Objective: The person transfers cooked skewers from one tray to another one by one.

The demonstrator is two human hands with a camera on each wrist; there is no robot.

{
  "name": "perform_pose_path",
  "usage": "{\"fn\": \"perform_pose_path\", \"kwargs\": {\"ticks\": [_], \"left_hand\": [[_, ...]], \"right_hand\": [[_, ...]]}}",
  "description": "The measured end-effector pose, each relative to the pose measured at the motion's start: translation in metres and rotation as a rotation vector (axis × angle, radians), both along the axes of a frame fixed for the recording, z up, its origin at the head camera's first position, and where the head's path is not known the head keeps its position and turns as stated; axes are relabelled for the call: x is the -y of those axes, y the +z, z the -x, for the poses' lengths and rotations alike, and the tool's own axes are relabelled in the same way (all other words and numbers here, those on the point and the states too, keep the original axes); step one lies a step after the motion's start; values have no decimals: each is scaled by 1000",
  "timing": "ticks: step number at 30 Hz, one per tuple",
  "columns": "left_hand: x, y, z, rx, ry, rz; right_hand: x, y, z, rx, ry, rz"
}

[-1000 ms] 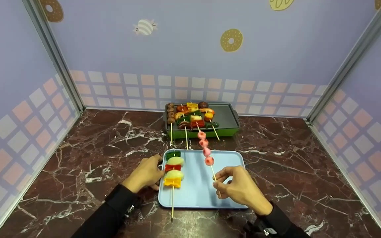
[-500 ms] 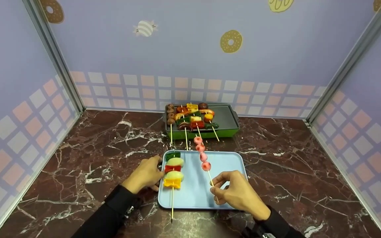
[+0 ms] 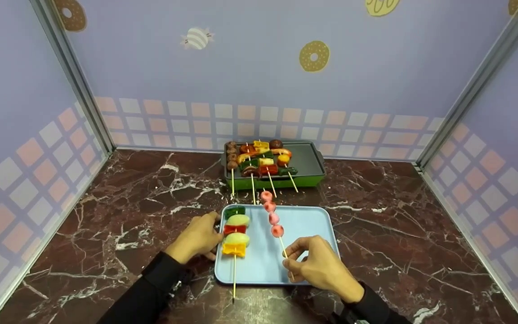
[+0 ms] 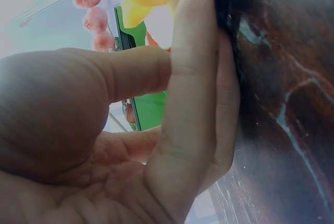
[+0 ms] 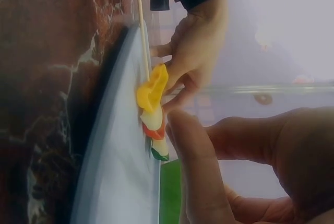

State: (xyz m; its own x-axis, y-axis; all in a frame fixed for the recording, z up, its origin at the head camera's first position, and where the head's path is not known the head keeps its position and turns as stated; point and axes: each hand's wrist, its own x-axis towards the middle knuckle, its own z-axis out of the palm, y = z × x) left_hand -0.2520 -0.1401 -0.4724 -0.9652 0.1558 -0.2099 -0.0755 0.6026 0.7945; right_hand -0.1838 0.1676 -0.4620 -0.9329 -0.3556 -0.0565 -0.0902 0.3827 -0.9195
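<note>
My right hand (image 3: 322, 265) pinches the bare stick of a skewer of pink balls (image 3: 273, 218) between thumb and fingertips. The skewer slants up and left, overlapping the blue tray (image 3: 304, 225) in the head view. In the right wrist view the fingers (image 5: 201, 172) show, but the stick does not. My left hand (image 3: 198, 236) holds the tray's left edge, thumb at the rim; its fingers (image 4: 193, 78) reach the edge in the left wrist view. Beside it on the tray lies a vegetable skewer (image 3: 235, 231) of green, white, red and yellow pieces, its stick overhanging the front rim.
Behind the tray stands a green grill (image 3: 306, 157) with a dark top, several skewers across its left and middle, their sticks poking out forward. The dark marble tabletop (image 3: 142, 202) is bounded by patterned walls (image 3: 259, 67) behind and at both sides.
My right hand has moved a little left and toward me, carrying the skewer of pink balls away from the grill and further over the tray. My left hand stays at the tray's edge.
</note>
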Motion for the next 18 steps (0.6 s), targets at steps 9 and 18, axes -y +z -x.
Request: {"fn": "perform_pose_path", "kwargs": {"ticks": [9, 18], "left_hand": [[0, -1, -1, -1, 7, 9], [0, 0, 0, 2, 3, 35]], "right_hand": [[5, -8, -2, 20, 17, 19], [10, -15, -3, 62, 20, 52]]}}
